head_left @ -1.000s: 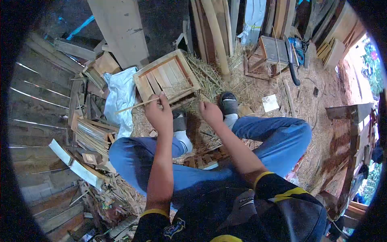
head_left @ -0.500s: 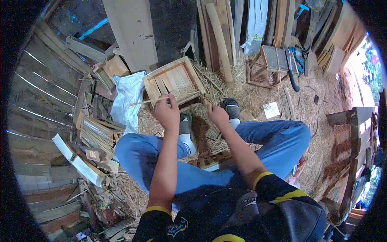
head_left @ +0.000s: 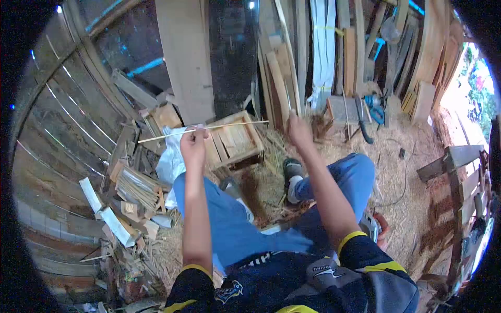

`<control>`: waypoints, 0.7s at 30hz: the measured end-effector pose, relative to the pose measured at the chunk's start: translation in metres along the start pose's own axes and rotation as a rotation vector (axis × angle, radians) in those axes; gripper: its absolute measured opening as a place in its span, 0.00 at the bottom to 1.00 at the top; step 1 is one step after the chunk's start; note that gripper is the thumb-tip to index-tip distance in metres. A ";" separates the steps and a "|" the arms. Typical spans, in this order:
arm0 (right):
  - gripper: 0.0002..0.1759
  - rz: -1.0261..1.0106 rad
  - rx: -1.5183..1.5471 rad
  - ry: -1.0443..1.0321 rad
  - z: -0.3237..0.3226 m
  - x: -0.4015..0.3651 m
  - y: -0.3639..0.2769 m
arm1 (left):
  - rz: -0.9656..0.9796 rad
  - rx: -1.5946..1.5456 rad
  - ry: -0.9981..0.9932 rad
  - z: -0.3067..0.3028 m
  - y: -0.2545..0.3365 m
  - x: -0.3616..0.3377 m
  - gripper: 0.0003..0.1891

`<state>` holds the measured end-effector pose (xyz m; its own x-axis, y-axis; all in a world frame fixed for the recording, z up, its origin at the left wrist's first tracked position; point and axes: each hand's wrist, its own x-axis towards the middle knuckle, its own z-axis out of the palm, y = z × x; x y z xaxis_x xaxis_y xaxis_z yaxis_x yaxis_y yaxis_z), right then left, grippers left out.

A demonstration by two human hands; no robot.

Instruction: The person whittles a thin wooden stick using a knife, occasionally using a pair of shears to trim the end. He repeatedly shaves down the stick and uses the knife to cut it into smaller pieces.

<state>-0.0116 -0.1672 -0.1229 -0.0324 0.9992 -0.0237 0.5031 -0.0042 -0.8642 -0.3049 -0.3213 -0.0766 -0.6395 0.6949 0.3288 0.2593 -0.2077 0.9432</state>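
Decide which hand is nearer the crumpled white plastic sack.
Left. The left hand, holding a thin pale strip, is just beside the white plastic sack; the right hand is farther off, beyond the slatted wooden crate.

- A rough woodworking shed, dim and cluttered.
- Long planks (head_left: 292,57) and boards lean upright at 12 o'clock.
- A slatted timber wall (head_left: 57,130) curves round at 9 o'clock.
- A half-built wooden crate (head_left: 235,141) lies just above centre.
- A bundle of thin slats (head_left: 136,187) sits at 9 o'clock (much like the thin strip (head_left: 219,127) held up at 11 o'clock), with offcuts (head_left: 120,229) at 8 o'clock.
- Straw and shavings (head_left: 386,172) cover the floor at 3 o'clock.
- A blue power tool (head_left: 373,101) rests at 1 o'clock.
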 end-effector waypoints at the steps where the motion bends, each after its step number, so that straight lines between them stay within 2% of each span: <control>1: 0.40 -0.046 0.053 -0.048 -0.026 -0.008 -0.037 | -0.039 -0.015 -0.020 -0.006 0.014 0.008 0.13; 3: 0.37 -0.138 0.157 -0.148 -0.064 -0.023 -0.099 | -0.004 -0.118 -0.087 -0.007 0.043 0.019 0.12; 4: 0.29 -0.212 0.035 -0.057 -0.069 -0.017 -0.109 | -0.022 -0.181 -0.107 -0.006 0.057 0.023 0.11; 7: 0.23 -0.585 -0.109 0.016 -0.090 -0.022 -0.143 | -0.034 -0.247 -0.146 -0.001 0.107 0.029 0.11; 8: 0.17 -0.649 0.025 -0.057 -0.094 -0.019 -0.148 | -0.028 -0.254 -0.172 -0.002 0.121 0.032 0.11; 11: 0.14 -0.752 0.151 -0.085 -0.098 -0.017 -0.171 | -0.002 -0.217 -0.184 -0.007 0.135 0.052 0.13; 13: 0.12 -0.763 0.117 -0.179 -0.100 -0.012 -0.182 | 0.018 -0.187 -0.190 -0.005 0.146 0.060 0.13; 16: 0.12 -0.814 0.045 -0.266 -0.082 0.018 -0.180 | -0.055 -0.345 -0.143 0.003 0.139 0.076 0.15; 19: 0.16 -0.723 0.361 -0.430 -0.056 0.032 -0.173 | -0.063 -0.472 -0.098 0.016 0.113 0.101 0.14; 20: 0.15 -0.625 0.336 -0.425 -0.048 0.033 -0.172 | -0.056 -0.507 -0.087 0.021 0.102 0.106 0.13; 21: 0.14 -0.622 0.428 -0.456 -0.035 0.036 -0.167 | -0.053 -0.542 -0.072 0.024 0.089 0.111 0.12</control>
<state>-0.0660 -0.1293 0.0379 -0.5802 0.7127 0.3942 -0.0839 0.4291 -0.8993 -0.3355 -0.2457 0.0425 -0.5851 0.7559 0.2939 -0.1940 -0.4823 0.8542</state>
